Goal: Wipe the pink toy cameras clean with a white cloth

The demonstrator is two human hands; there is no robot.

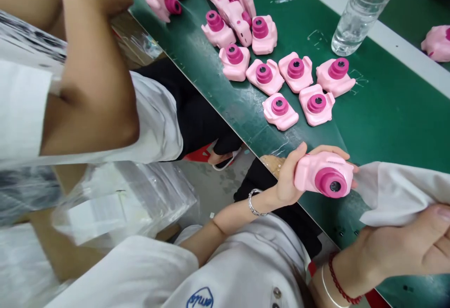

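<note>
My left hand (pixel 290 179), with a silver bracelet at the wrist, is wrapped round a pink toy camera (pixel 305 173) whose magenta lens faces up. My right hand (pixel 411 247), at the lower right, grips a white cloth (pixel 404 191). The cloth's far end reaches close to the held camera and the fingertips of my left hand. Beyond my hands, several more pink cameras (pixel 280 106) lie on the green table (pixel 393 125), mostly with their lenses up. Some at the far end lean against each other.
A clear bottle with liquid (pixel 351 31) stands beyond the cameras. Another pink object (pixel 438 43) sits at the far right. A co-worker's bent arm (pixel 101 78) is at the upper left. Plastic-wrapped boxes (pixel 133 200) lie at the left, below the table edge.
</note>
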